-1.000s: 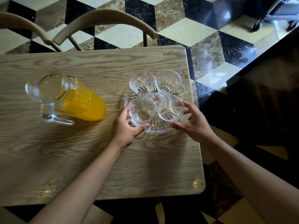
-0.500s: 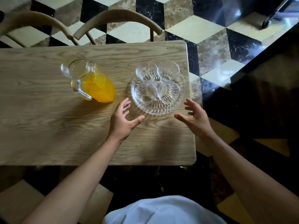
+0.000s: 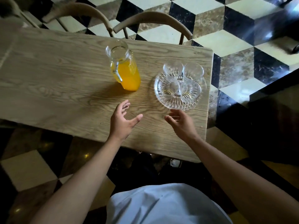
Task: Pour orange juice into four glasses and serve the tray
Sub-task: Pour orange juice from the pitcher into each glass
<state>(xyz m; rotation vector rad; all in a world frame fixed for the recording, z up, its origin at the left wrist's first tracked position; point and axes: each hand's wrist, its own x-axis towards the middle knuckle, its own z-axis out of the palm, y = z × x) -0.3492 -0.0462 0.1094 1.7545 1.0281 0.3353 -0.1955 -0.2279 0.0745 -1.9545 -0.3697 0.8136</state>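
Note:
A clear glass jug [image 3: 124, 68] holding orange juice stands on the wooden table [image 3: 56, 78], its handle turned toward me. To its right lies a round cut-glass tray [image 3: 174, 104] near the table's right end, carrying several clear glasses [image 3: 169, 88] that look empty of juice. My left hand [image 3: 123, 122] hovers over the table in front of the jug, fingers spread, holding nothing. My right hand [image 3: 181, 122] hangs just short of the tray's near rim, also spread and apart from it.
Two curved wooden chair backs [image 3: 153, 18] stand behind the table's far edge. The table's right edge [image 3: 208, 94] runs close beside the tray, with checkered tile floor [image 3: 234, 46] beyond. My white shirt [image 3: 161, 206] shows at the bottom.
Both hands let go of the tray and drew back toward me, now spread above the table. The view rose and pulled back, so the jug and tray look farther away.

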